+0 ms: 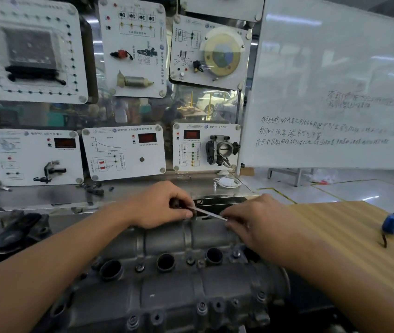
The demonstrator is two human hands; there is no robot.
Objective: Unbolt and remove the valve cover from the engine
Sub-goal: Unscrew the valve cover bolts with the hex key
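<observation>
Two hands — left [164, 205], right [261, 224] — fingers pinching one tool [206, 213] over one valve cover [167, 267].

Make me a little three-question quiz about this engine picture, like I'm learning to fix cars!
1. True or false: both hands grip one thin metal rod above the valve cover.
2. How many big round holes show along the cover's middle? A) one B) three C) six
3. What blue thing lies on the wooden board?

Key: 1 true: left hand, right hand. 2 B. 3 A small blue tape measure, probably.
</observation>
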